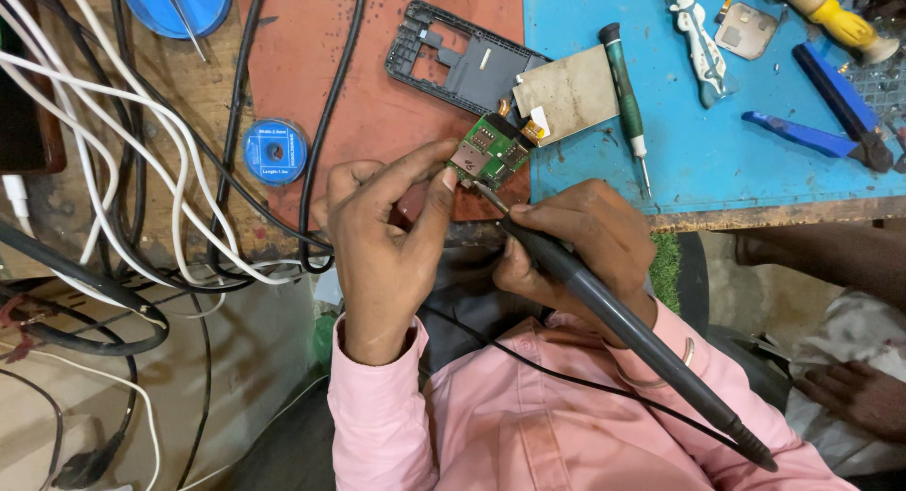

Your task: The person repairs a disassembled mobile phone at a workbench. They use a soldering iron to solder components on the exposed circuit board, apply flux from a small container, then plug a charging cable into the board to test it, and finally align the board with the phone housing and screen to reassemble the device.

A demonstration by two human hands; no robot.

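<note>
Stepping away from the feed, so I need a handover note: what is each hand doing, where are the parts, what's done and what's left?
Left hand: pinches the green circuit board at the bench edge.
Right hand: grips the grey soldering iron, tip on the board's lower edge.
The black phone frame lies on the red mat, the green-handled screwdriver on the blue mat.
Done: board is out of the frame.
Left: soldering under way; frame not refitted.

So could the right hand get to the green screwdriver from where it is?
Probably yes. The screwdriver lies bare on the blue mat, just beyond the right hand, nothing lying across it. But that hand holds the soldering iron.
</note>
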